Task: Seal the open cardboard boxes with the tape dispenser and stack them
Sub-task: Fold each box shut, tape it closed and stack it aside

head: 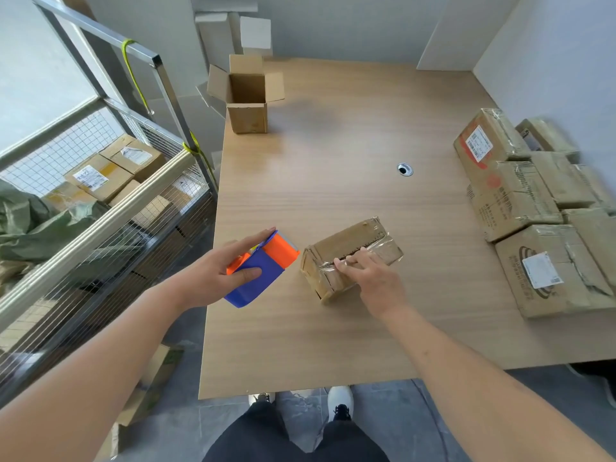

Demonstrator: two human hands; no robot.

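pressing tape flat on small box (351,256)
right hand (373,278) fingertips rubbing seam; left hand (216,271) beside box, gripping tape dispenser (263,266); best smoothed outward.

One tape dispenser (263,269); one open box (247,95); one taped box (350,258) in front.

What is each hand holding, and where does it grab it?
The left hand grips the tape dispenser around its blue body. The right hand presses on the taped box, not gripping it.
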